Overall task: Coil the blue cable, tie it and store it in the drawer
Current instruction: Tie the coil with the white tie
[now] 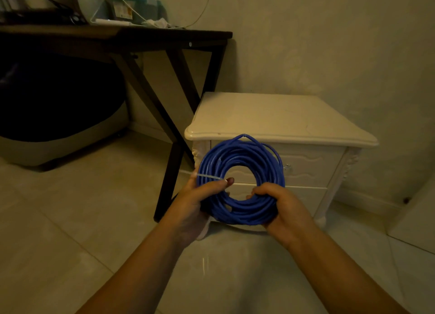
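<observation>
blue cable coil (242,170) between left hand (196,202), right hand (280,204)

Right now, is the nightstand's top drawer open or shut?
Shut. The top drawer front sits flush in the white nightstand, no gap showing; the blue cable coil is held before it.

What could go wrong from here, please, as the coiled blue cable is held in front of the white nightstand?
1. The left hand and right hand both grip the blue cable, and the drawer looks closed; freeing one hand to open it may let loops sag or spread.
2. The white tie crosses the coil at one spot only, and I cannot tell whether it is fastened; the loose strand at the top could snag on the drawer edge.
</observation>
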`<state>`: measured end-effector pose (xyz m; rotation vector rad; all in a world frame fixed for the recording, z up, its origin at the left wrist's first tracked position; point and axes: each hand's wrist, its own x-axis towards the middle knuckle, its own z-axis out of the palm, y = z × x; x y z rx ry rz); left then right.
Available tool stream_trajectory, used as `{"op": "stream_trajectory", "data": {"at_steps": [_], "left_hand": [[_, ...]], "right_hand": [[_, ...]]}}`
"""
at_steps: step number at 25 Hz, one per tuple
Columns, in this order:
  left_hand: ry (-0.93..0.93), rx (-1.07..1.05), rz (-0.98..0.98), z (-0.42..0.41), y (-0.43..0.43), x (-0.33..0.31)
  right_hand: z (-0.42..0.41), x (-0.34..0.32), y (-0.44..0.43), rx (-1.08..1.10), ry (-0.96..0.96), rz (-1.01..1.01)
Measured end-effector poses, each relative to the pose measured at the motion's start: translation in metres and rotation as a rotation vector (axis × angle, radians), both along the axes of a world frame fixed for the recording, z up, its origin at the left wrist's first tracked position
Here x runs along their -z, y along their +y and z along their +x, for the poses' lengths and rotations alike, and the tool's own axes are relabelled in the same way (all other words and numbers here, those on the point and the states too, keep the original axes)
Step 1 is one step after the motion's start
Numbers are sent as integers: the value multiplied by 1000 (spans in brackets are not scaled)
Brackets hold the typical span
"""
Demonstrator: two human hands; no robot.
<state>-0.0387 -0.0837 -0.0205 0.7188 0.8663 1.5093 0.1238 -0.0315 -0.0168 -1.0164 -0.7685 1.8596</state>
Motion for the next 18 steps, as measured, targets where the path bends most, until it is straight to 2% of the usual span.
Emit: {"op": "stream_trajectory", "data": {"at_steps": [2, 3, 5, 7, 10, 13, 15, 18], "left_hand": [[-9, 143, 5, -23, 0, -3], [94, 151, 5, -32, 1, -5], [536, 86, -17, -36, 3, -8], [955, 98, 35, -22, 7, -10], [1303, 157, 128, -3, 20, -1], [1387, 144, 77, -1, 30, 9], [1280, 80, 2, 3, 33, 13], [1045, -94, -117, 4, 43, 18]], "right_hand": [[12, -4, 12, 33, -159, 112], [18, -8, 16, 26, -300, 206], [25, -14, 21, -62, -626, 435], [22, -19, 23, -220, -870, 665], [11, -16, 27, -409, -1074, 953], [3, -10, 31, -471, -1116, 1132], [-1, -9, 33, -466, -1105, 1182], [9, -27, 51, -487, -1091, 1151]]}}
